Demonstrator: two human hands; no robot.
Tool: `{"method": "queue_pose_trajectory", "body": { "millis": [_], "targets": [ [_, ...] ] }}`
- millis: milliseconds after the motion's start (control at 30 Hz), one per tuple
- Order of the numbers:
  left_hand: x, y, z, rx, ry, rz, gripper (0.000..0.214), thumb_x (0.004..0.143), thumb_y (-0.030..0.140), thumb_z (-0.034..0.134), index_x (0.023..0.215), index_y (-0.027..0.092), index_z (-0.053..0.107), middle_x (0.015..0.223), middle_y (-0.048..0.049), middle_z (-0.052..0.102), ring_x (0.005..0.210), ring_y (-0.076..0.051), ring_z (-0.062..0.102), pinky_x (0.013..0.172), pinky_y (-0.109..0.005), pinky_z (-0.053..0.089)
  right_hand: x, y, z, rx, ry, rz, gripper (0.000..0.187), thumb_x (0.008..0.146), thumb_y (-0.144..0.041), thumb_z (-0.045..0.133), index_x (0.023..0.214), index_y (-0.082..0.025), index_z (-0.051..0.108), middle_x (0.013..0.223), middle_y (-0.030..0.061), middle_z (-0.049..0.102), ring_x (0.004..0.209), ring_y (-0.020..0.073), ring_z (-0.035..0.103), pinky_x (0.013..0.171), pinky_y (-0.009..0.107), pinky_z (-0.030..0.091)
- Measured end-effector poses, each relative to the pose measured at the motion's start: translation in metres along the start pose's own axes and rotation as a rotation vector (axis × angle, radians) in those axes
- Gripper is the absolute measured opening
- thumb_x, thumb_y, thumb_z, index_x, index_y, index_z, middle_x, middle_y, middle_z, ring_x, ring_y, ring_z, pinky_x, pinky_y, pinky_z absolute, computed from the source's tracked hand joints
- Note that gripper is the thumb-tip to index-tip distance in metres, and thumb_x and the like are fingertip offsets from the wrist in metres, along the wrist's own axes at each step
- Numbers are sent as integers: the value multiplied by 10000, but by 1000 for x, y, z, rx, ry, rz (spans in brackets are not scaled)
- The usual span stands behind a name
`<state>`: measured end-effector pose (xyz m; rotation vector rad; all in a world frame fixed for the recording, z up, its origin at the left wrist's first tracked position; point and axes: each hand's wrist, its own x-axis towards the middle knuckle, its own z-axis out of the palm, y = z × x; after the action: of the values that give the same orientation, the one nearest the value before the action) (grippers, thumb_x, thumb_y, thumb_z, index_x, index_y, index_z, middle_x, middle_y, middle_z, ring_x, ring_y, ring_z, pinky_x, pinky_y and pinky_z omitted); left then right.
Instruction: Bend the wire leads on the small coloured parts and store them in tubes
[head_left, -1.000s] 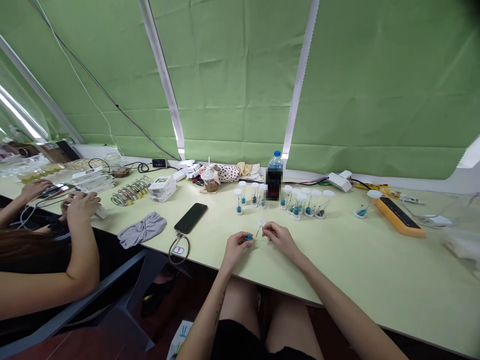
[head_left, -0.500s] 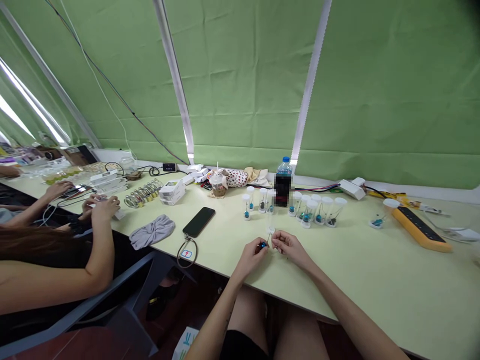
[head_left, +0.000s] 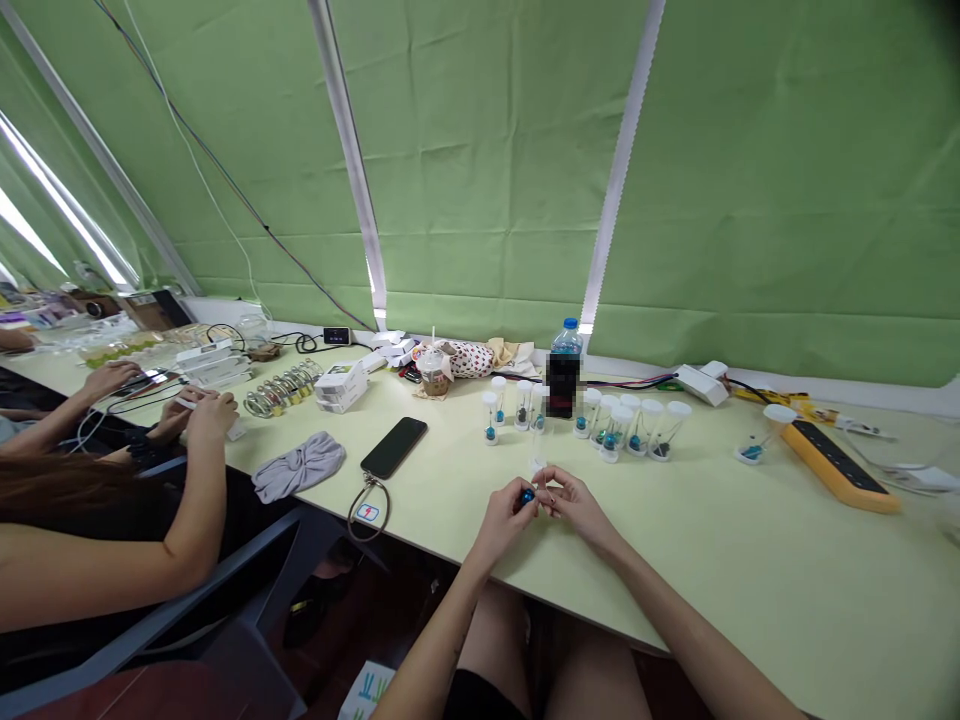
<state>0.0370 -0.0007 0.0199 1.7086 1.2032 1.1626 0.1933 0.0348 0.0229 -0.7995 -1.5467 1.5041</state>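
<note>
My left hand [head_left: 505, 520] is closed in a pinch on a small shiny blue piece [head_left: 527, 496] above the front part of the table. Close beside it, fingertips almost touching, my right hand [head_left: 574, 505] pinches a thin strand [head_left: 553, 487] that seems to belong to the blue piece; fingers hide most of it. Just beyond my fingers stands a clear tube [head_left: 538, 445] with a white base. Farther back are several capped clear tubes, such as one upright tube [head_left: 490, 418], with blue and dark pieces inside.
A phone [head_left: 394, 447] with a ring strap and a grey cloth [head_left: 300, 466] lie to the left. A dark-labelled bottle [head_left: 566, 370] and an iced drink cup [head_left: 433, 370] stand behind. An orange power strip [head_left: 836, 465] is at right. Another person's arm [head_left: 191, 510] works at far left.
My hands have come closer together, and the strand between them shows less. The blue piece has turned a little in my left fingers. The view has shifted slightly.
</note>
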Motion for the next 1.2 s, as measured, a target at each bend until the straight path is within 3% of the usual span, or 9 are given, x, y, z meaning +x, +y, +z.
{"method": "queue_pose_trajectory", "body": {
  "millis": [100, 333, 667, 900, 1200],
  "targets": [
    [-1, -1, 1, -96, -37, -33, 134, 781, 261, 523, 838, 158, 587, 647, 17, 552, 541, -89, 425, 535, -205, 352, 0, 0, 0, -42, 24, -24, 295, 737, -452, 652, 782, -186, 535, 597, -37, 495, 517, 94, 448, 490, 225, 328],
    [-4, -11, -2, -351, -21, -135, 189, 693, 210, 609, 859, 126, 648, 715, -27, 608, 537, -100, 511, 549, -234, 431, -5, -9, 0, -4, 211, -168, 190, 797, -365, 605, 755, -181, 578, 658, 14, 602, 591, 124, 493, 576, 260, 381],
    [-5, -14, 1, -315, -91, -100, 262, 735, 290, 613, 943, 150, 687, 781, -48, 653, 594, -127, 546, 620, -263, 466, -5, -6, 1, -78, 148, -173, 173, 781, -347, 598, 748, -178, 609, 628, 4, 594, 594, 132, 504, 572, 260, 380],
    [-4, -12, -2, -458, -216, -119, 386, 820, 403, 536, 1069, 132, 653, 800, -64, 638, 611, -132, 571, 663, -287, 461, -4, -8, -5, -66, 154, -166, 181, 779, -362, 596, 752, -183, 585, 627, -5, 575, 587, 126, 500, 568, 255, 384],
    [-8, -4, -5, -475, -208, -113, 307, 794, 380, 590, 961, 133, 663, 818, -65, 631, 626, -116, 532, 645, -262, 443, -6, -12, -1, -77, 97, -99, 209, 771, -388, 608, 754, -182, 581, 606, -16, 558, 575, 120, 483, 568, 253, 369]
  ]
}}
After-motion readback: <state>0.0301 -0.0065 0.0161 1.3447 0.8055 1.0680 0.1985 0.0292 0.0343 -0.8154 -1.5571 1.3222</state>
